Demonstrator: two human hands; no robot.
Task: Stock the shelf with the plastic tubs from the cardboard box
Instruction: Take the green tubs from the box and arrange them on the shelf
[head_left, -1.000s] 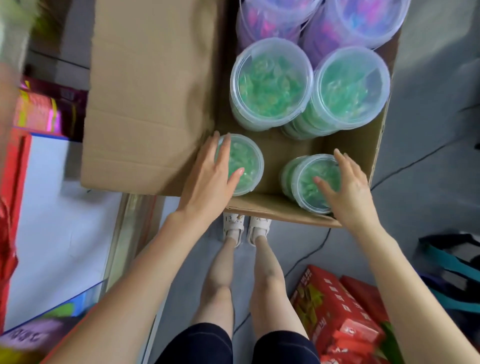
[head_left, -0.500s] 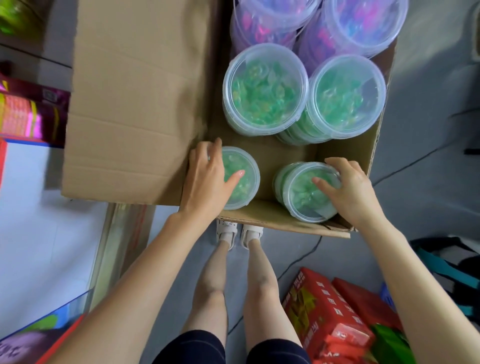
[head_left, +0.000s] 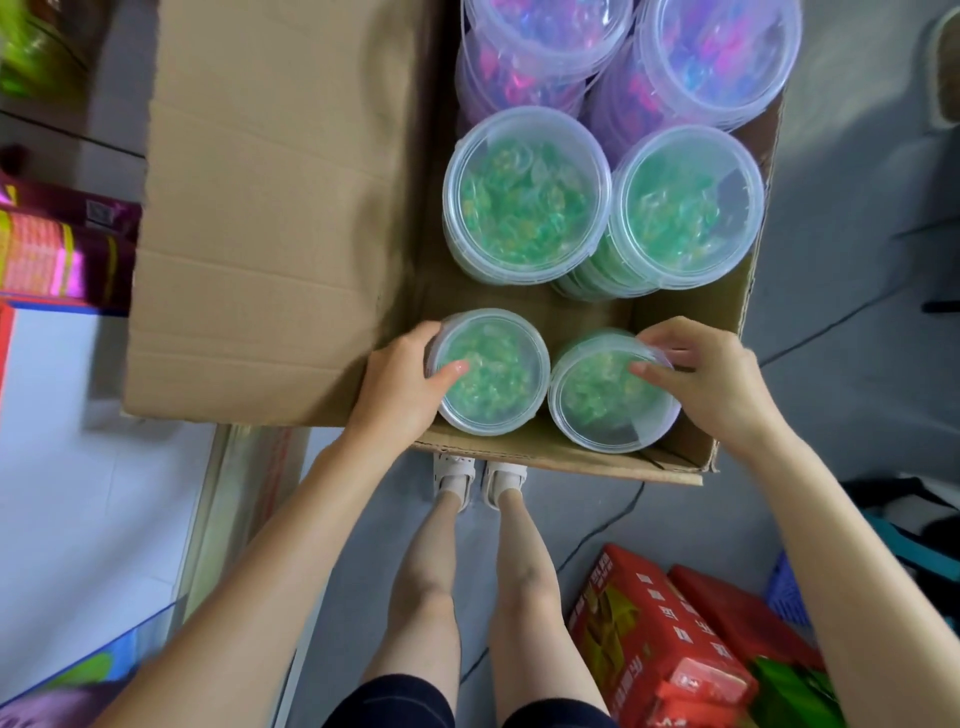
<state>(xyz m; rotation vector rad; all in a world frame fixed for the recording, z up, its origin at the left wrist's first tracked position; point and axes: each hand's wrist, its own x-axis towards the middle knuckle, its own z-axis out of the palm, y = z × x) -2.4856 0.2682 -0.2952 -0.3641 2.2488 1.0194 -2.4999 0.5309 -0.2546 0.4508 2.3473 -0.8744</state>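
Observation:
An open cardboard box (head_left: 270, 208) holds clear plastic tubs. My left hand (head_left: 400, 389) grips a tub of green contents (head_left: 493, 374) at the box's near edge, thumb on its lid. My right hand (head_left: 711, 379) grips a second green tub (head_left: 602, 400) beside it, fingers over the lid's rim. Both tubs sit high, near the box's front wall. Behind them stand two larger green tubs (head_left: 524, 197) (head_left: 685, 202), then two tubs with pink and purple contents (head_left: 540, 47) (head_left: 717, 57).
The box's left flap lies open over a white shelf surface (head_left: 62, 467) with coloured packets (head_left: 57, 249). Red cartons (head_left: 654, 654) and a dark bag (head_left: 914, 525) lie on the grey floor to the right. My legs and white shoes (head_left: 478, 478) stand below the box.
Both hands have closed around the two small green tubs and lifted them up toward the box's top edge. The view has shifted slightly down and right.

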